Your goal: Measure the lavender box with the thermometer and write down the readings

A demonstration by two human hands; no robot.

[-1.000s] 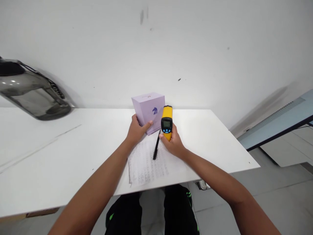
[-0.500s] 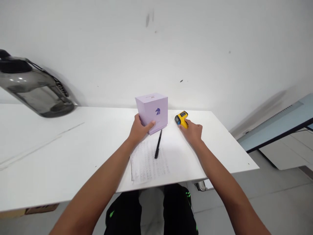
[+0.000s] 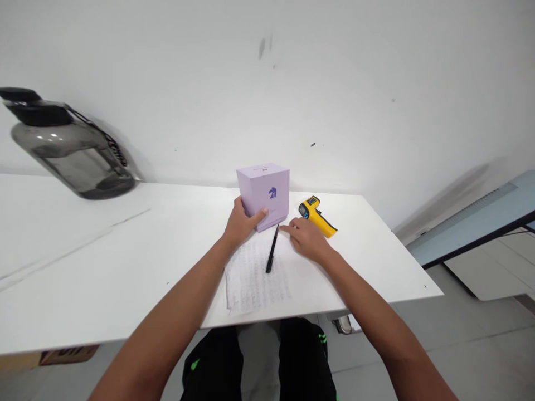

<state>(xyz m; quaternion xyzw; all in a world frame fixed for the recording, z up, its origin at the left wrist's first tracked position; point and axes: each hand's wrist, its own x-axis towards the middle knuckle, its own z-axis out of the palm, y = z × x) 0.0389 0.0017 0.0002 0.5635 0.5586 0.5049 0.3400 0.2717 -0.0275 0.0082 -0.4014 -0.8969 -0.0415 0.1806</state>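
My left hand (image 3: 243, 224) grips a lavender box (image 3: 270, 195) by its left side and front, thumb across the front face. The box bears a dark blue horse-head mark and stands near the back of the table. Beside its lower right, my right hand (image 3: 307, 238) is low over the table, holding nothing, one finger stretched out to the tip of a black pen (image 3: 272, 253). That pen lies on a sheet of written paper (image 3: 251, 284). Just behind my right hand lies a yellow infrared thermometer (image 3: 320, 218), its handle end partly hidden by the hand.
On the left, a grey see-through water bottle (image 3: 79, 150) with a black lid stands near the wall. The white table (image 3: 125, 267) ends in a slanted edge on the right, with a screen-like panel (image 3: 472, 223) beyond it. A cardboard box (image 3: 69, 355) shows below the table.
My right hand has let go of the yellow thermometer and moved left to the pen's tip. The thermometer now lies on the table. My left hand still holds the box.
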